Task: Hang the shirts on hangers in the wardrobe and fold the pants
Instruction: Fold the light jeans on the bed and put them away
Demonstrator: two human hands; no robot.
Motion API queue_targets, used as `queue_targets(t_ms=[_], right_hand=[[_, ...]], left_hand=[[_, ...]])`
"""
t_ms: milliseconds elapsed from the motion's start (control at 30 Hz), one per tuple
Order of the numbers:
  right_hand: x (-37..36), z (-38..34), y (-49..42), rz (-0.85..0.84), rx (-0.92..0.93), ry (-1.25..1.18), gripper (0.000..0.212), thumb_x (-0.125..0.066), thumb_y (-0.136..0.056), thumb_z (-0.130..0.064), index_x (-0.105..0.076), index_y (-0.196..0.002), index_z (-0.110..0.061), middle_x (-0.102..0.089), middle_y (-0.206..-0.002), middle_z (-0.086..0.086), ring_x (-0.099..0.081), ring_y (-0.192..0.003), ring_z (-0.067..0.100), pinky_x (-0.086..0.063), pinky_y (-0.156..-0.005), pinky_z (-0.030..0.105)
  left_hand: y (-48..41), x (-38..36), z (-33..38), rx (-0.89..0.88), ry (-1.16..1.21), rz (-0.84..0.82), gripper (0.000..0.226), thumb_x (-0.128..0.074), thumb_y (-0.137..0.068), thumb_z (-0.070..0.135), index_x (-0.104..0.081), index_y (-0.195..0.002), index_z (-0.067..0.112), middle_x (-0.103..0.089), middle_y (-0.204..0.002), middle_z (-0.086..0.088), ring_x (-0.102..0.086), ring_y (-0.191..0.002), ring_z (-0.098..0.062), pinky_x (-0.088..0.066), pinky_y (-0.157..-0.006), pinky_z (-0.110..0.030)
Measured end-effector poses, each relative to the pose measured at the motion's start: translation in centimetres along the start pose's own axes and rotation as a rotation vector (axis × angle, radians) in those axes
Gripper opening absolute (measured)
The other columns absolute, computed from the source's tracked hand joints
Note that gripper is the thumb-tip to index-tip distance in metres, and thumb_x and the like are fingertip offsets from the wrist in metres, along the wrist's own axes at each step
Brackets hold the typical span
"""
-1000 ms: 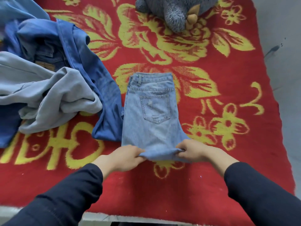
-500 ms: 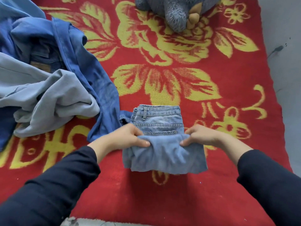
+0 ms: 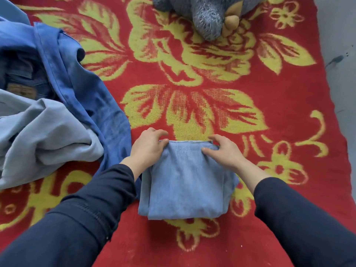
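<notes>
The folded light-blue jeans (image 3: 185, 182) lay as a compact bundle on the red floral blanket (image 3: 289, 93), low in the centre. The left hand (image 3: 149, 146) pinched their far left corner, thumb on top, fingers curled over the edge; the right hand (image 3: 224, 151) did likewise at the right corner. At 9 o'clock, a heap of clothes (image 3: 48, 112) ran out of view; at 12, a grey plush toy (image 3: 208, 14) was cut off.

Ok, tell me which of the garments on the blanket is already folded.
The light blue jeans under both hands, a neat square. The dark blue garment and the grey garment lie crumpled to the left.
</notes>
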State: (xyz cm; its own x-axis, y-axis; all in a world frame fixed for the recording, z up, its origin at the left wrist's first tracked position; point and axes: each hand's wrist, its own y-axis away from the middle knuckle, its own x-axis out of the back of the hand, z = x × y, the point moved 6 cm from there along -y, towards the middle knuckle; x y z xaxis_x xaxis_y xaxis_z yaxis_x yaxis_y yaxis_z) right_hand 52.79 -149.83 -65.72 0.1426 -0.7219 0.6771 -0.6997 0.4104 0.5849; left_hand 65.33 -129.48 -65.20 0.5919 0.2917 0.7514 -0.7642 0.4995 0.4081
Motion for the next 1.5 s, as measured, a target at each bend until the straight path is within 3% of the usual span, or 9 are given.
queue_targets(t_ms=[200, 400, 533, 633, 800, 1133, 1200, 1333, 1500], right_hand=[[-1.7, -0.4, -1.7, -0.086, -0.065, 0.018, 0.081, -0.076, -0.067, -0.043, -0.043, -0.141, -0.031, -0.046, -0.142, -0.006, -0.038, -0.133, 0.018, -0.022, -0.095, 0.041], [-2.2, -0.8, -0.8, -0.201, -0.047, 0.23, 0.065, -0.077, -0.063, -0.031, -0.054, -0.123, -0.021, -0.058, -0.115, 0.003, -0.045, -0.114, 0.026, -0.022, -0.079, 0.04], [-1.5, -1.6, 0.8, -0.213, -0.001, 0.233, 0.032, -0.08, -0.056, -0.029, -0.063, -0.082, -0.025, -0.059, -0.092, -0.001, -0.051, -0.092, 0.023, -0.038, -0.082, 0.04], [-0.8, -1.8, 3.0, -0.198, 0.082, 0.175, 0.028, -0.08, -0.056, -0.025, -0.054, -0.063, -0.018, -0.055, -0.072, -0.001, -0.053, -0.071, 0.02, -0.042, -0.059, 0.03], [-0.4, -2.8, 8.7, -0.116, 0.249, 0.205, 0.027, -0.074, -0.056, -0.02, -0.049, -0.065, -0.016, -0.047, -0.056, -0.005, -0.041, -0.055, 0.015, -0.028, -0.048, 0.031], [-1.9, -2.6, 20.2, -0.036, 0.49, 0.39, 0.02, -0.06, -0.074, -0.024, -0.044, -0.081, -0.015, -0.058, -0.073, 0.003, -0.053, -0.073, 0.032, -0.046, -0.061, 0.041], [-2.3, -1.5, 23.1, -0.019, 0.47, 0.325, 0.032, -0.064, -0.075, -0.024, -0.038, -0.094, -0.022, -0.059, -0.082, 0.0, -0.055, -0.073, 0.031, -0.047, -0.062, 0.041], [-2.4, -1.1, 29.5, 0.017, 0.516, 0.17, 0.106, -0.072, -0.071, -0.026, 0.0, -0.145, -0.051, -0.045, -0.114, -0.004, -0.063, -0.084, 0.026, -0.052, -0.07, 0.044], [-4.3, -5.3, 36.4, 0.028, 0.795, 0.386, 0.116, -0.064, -0.066, -0.006, 0.006, -0.148, -0.05, -0.031, -0.125, 0.005, -0.057, -0.074, 0.027, -0.051, -0.053, 0.039]], left_hand=[[-1.3, -2.0, -0.4, -0.043, -0.009, -0.218, 0.07, -0.044, -0.091, 0.062, -0.041, -0.142, 0.016, -0.045, -0.14, -0.004, -0.041, -0.129, -0.02, -0.035, -0.106, -0.035], [0.2, -3.0, -1.2, 0.043, 0.045, -0.348, 0.086, -0.07, -0.075, 0.058, -0.037, -0.145, 0.02, -0.039, -0.142, -0.003, -0.043, -0.128, -0.019, -0.035, -0.097, -0.027], [1.6, -2.8, -0.2, 0.082, 0.155, -0.417, 0.075, -0.08, -0.067, 0.039, -0.052, -0.135, 0.023, -0.057, -0.131, 0.003, -0.052, -0.122, -0.018, -0.044, -0.098, -0.031], [3.3, -1.7, 0.8, 0.029, 0.16, -0.4, 0.045, -0.08, -0.061, 0.028, -0.068, -0.105, 0.027, -0.071, -0.097, 0.007, -0.065, -0.094, -0.014, -0.054, -0.081, -0.033], [8.2, -1.6, 0.9, -0.039, 0.03, -0.39, 0.023, -0.072, -0.058, 0.027, -0.057, -0.07, 0.015, -0.058, -0.063, 0.004, -0.053, -0.06, -0.015, -0.042, -0.053, -0.031], [22.0, -0.8, 2.6, -0.236, 0.01, 0.024, 0.044, -0.058, -0.066, 0.007, -0.037, -0.091, 0.038, -0.056, -0.075, 0.008, -0.048, -0.067, -0.015, -0.039, -0.06, -0.031], [25.7, -0.7, 3.8, -0.239, 0.049, 0.057, 0.044, -0.055, -0.063, 0.003, -0.044, -0.093, 0.033, -0.058, -0.083, 0.007, -0.052, -0.074, -0.017, -0.038, -0.064, -0.029], [34.1, 0.0, 5.7, -0.18, 0.094, 0.099, 0.042, -0.054, -0.064, 0.002, -0.052, -0.097, 0.028, -0.056, -0.089, 0.006, -0.055, -0.085, -0.02, -0.041, -0.075, -0.032], [43.5, 3.1, 5.3, -0.083, 0.163, 0.151, 0.05, -0.045, -0.059, -0.006, -0.045, -0.098, 0.026, -0.058, -0.096, 0.008, -0.056, -0.094, -0.016, -0.044, -0.079, -0.035]])
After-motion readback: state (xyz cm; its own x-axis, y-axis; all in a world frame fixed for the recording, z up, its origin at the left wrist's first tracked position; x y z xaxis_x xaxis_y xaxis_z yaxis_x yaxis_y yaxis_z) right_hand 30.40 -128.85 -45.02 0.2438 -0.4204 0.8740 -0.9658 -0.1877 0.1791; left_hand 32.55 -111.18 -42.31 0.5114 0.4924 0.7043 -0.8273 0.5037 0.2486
